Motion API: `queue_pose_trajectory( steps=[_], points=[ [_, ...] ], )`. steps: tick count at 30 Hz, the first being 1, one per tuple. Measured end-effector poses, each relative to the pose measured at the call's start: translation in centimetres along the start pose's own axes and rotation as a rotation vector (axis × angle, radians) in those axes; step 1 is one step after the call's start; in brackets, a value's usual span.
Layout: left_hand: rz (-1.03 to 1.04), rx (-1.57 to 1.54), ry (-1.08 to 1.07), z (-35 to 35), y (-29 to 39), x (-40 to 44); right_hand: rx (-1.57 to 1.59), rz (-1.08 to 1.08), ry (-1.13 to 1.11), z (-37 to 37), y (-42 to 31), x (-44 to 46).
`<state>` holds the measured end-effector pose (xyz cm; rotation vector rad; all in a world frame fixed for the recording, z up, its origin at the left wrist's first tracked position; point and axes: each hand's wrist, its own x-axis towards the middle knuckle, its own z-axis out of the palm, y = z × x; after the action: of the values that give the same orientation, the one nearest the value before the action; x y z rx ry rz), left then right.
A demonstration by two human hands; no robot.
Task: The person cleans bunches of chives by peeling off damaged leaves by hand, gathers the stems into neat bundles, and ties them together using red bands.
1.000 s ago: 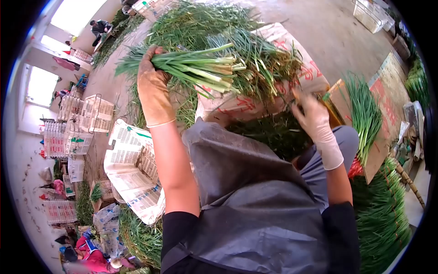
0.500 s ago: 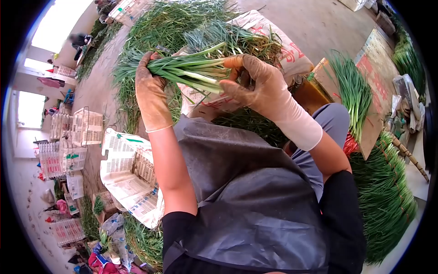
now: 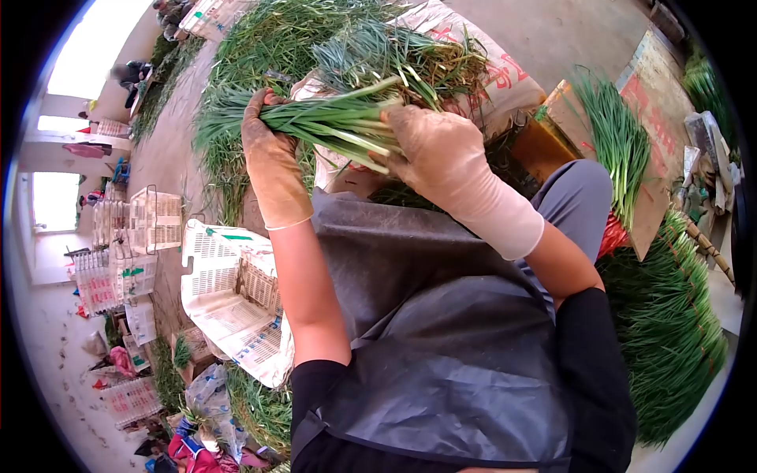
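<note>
A bunch of garlic chives (image 3: pixel 335 122) lies across in front of me, green leaves to the left and pale stem ends to the right. My left hand (image 3: pixel 270 150), in a stained glove, is closed around the leafy part. At the pale ends, my right hand (image 3: pixel 435 146) is also gloved, its fingers bent in against the stems; the fingertips are partly hidden. Just beyond the bunch, a loose heap of chives with brownish leaves (image 3: pixel 430 71) rests on a white sack with red print (image 3: pixel 509 75).
A white plastic crate (image 3: pixel 229 307) stands at my left, with stacked crates (image 3: pixel 154 221) behind it. Chives (image 3: pixel 615 150) lie on a board at right, above a large tied pile (image 3: pixel 670 339). More greens (image 3: pixel 292 39) cover the floor ahead. People (image 3: pixel 130 75) sit in the background.
My right hand has turned over and its fingers have closed in on the stem ends, where they were spread before. The left hand keeps its hold; the view has shifted slightly.
</note>
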<state>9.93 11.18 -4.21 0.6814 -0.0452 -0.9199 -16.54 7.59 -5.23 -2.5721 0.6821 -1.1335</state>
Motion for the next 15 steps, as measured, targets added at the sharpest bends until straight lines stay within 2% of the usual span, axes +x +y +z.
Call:
queue_pose_trajectory(
  steps=[3, 4, 5, 7, 8, 9, 11, 12, 13, 15],
  points=[
    [0.074, 0.081, 0.022, 1.3, -1.0, -1.2, 0.024, 0.036, -0.059, 1.3, 1.3, -0.1],
    [0.061, 0.087, 0.030, 1.5, -0.8, -1.3, 0.277, 0.090, -0.054, 1.3, 1.7, -0.2],
    [0.049, 0.093, 0.038, 1.6, -0.7, -1.4, 0.277, 0.093, -0.056, 1.7, 2.0, -0.5],
    [0.067, 0.148, 0.022, 1.9, -1.2, -1.3, 0.932, 0.404, -0.073, 2.3, 2.2, -0.9],
    [0.047, 0.127, -0.006, 2.2, -1.4, -1.1, 1.107, 0.481, 0.025, 2.6, 1.9, -1.1],
    [0.027, 0.105, -0.035, 2.6, -1.8, -1.0, 1.108, 0.480, 0.023, 2.2, 2.1, -1.0],
    [0.005, 0.069, 0.014, 3.5, -2.4, -0.6, 1.764, 0.916, -0.073, 1.3, 2.7, -0.7],
    [0.027, 0.096, 0.012, 3.7, -2.6, -0.5, 1.903, 0.931, -0.047, 1.8, 2.9, -0.9],
    [0.045, 0.125, 0.009, 4.0, -2.8, -0.3, 1.902, 0.934, -0.041, 1.9, 3.3, -1.0],
    [0.048, 0.154, 0.046, 4.3, -2.8, 0.0, 1.457, 0.861, -0.236, 1.9, 4.0, -1.1]
  ],
)
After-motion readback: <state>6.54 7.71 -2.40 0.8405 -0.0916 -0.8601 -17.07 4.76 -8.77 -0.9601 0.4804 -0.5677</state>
